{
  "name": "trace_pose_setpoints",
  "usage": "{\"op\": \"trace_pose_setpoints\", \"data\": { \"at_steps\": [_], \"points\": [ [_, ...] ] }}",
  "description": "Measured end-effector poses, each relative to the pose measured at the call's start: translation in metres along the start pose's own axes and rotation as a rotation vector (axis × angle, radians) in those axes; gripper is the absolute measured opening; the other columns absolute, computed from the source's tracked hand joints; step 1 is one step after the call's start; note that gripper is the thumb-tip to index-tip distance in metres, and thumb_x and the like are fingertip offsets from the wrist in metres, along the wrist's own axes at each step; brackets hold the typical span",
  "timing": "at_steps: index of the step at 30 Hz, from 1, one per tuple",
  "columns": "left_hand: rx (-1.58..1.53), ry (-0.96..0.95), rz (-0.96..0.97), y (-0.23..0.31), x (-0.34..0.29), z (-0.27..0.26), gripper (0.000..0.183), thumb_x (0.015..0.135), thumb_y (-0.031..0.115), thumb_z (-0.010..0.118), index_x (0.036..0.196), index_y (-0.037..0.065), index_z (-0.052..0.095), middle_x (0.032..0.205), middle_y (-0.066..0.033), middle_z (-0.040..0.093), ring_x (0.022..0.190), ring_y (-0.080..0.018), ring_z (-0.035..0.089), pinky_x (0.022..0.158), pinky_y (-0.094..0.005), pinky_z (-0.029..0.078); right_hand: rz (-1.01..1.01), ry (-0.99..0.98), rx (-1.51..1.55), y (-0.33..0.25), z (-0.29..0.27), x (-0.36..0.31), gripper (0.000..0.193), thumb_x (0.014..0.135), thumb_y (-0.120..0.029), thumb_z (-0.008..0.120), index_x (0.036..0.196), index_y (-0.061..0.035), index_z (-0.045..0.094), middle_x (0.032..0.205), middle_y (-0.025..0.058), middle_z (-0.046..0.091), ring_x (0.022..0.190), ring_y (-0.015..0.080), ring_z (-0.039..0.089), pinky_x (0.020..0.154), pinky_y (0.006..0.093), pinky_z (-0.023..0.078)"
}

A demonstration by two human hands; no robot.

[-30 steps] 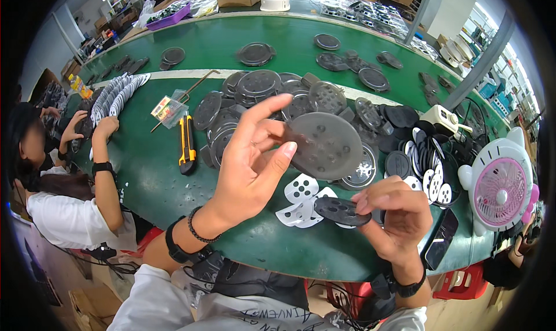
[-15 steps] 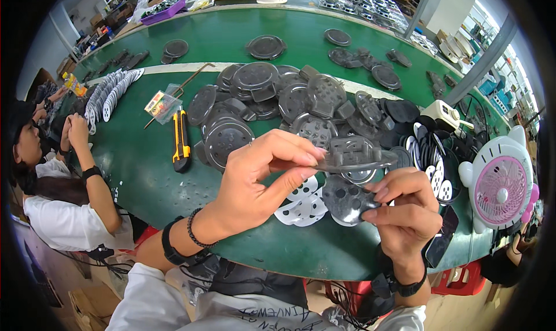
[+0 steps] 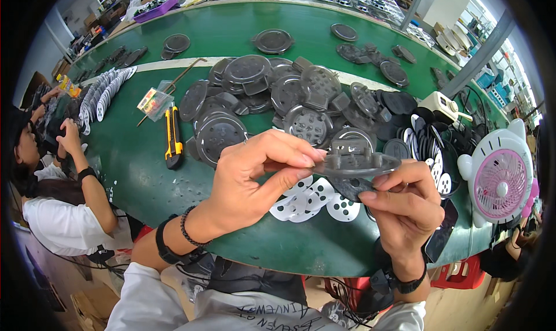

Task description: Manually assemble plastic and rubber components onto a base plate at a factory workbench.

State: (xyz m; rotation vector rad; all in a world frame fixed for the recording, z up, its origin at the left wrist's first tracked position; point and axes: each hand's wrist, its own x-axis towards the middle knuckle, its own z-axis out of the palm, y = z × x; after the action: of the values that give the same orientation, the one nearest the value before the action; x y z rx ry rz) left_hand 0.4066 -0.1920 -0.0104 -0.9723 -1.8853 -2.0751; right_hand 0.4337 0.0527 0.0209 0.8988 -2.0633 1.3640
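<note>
Between thumb and fingers, my left hand [image 3: 252, 177] pinches the edge of a translucent grey round plastic cover [image 3: 356, 164] with raised posts, tilted nearly edge-on. My right hand [image 3: 408, 201] is closed on a dark round disc with holes [image 3: 349, 187], just beneath the cover; its fingertips are close to the cover's right end, and I cannot tell whether they touch it. Part of the disc is hidden by the cover. On the green table below lie several white discs with holes [image 3: 302, 205]. A heap of similar grey covers [image 3: 246, 70] lies beyond my hands.
A yellow-and-black utility knife [image 3: 172, 137] and a small plastic bag [image 3: 154, 104] lie left of the heap. Black and white discs [image 3: 425, 140] pile up at right, near a pink-and-white fan [image 3: 501, 180]. A co-worker [image 3: 63, 198] sits at left. More covers [image 3: 273, 40] lie on the far green surface.
The dark disc has risen and tilted toward edge-on under the cover, and my right hand has come closer to the cover. At left, the co-worker's hands have moved slightly.
</note>
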Motion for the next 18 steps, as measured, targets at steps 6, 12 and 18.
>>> {"op": "trace_pose_setpoints", "data": {
  "at_steps": [6, 12, 18],
  "points": [
    [0.027, -0.043, 0.018, 0.002, 0.002, -0.002, 0.015, 0.094, -0.012, 0.062, 0.105, -0.001, 0.06, 0.114, -0.0201, 0.067, 0.115, -0.0344, 0.068, 0.095, -0.0387, 0.059, -0.012, 0.017, -0.024, -0.001, 0.0, 0.0, 0.028, 0.067, 0.008, 0.086, 0.09, -0.0074, 0.081, 0.099, 0.0065, 0.062, 0.087, 0.0179, 0.063, 0.069, 0.0287, 0.052],
    [0.068, 0.016, -0.07, 0.011, -0.001, 0.005, 0.024, 0.088, -0.012, 0.071, 0.109, -0.004, 0.061, 0.109, -0.0163, 0.068, 0.106, -0.0244, 0.071, 0.092, -0.0353, 0.06, 0.064, 0.074, -0.057, -0.004, 0.007, 0.001, 0.031, 0.07, 0.011, 0.084, 0.096, -0.007, 0.081, 0.097, 0.0062, 0.061, 0.081, 0.0147, 0.063, 0.067, 0.0258, 0.051],
    [0.133, 0.096, -0.163, 0.01, -0.003, 0.01, 0.027, 0.084, -0.011, 0.075, 0.108, -0.006, 0.063, 0.102, -0.0131, 0.072, 0.095, -0.0164, 0.072, 0.085, -0.0294, 0.059, 0.085, 0.086, -0.086, 0.0, 0.01, -0.002, 0.042, 0.073, 0.015, 0.08, 0.109, -0.0058, 0.079, 0.098, 0.0082, 0.065, 0.08, 0.0129, 0.066, 0.066, 0.0242, 0.054]
  ]
}}
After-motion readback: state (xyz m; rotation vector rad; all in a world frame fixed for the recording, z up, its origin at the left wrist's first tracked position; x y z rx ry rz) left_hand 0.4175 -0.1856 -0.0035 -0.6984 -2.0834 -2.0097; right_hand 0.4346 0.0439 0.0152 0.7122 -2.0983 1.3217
